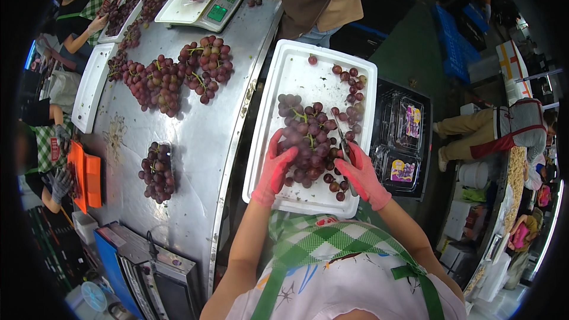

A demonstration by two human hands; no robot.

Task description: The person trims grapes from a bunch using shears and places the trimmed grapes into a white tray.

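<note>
A white foam tray (266,98) lies before me, with a large bunch of red grapes (311,135) in its middle. My left hand (278,166), in a pink-red glove, holds the bunch at its left side. In my right hand (361,171), gloved alike, is a pair of metal scissors (341,135), their tips pointing up beside the bunch's right edge. Loose grapes (351,82) and small clusters lie along the tray's right side. Part of the bunch's lower left is hidden by my left hand.
Left stands a metal table (200,142) with a grape pile (160,82), a smaller packed bunch (157,172), a digital scale (218,9) and an orange container (84,177). Right of my tray, a black crate (424,142) holds labelled clear boxes (402,171). Co-workers stand across the table and at its far end.
</note>
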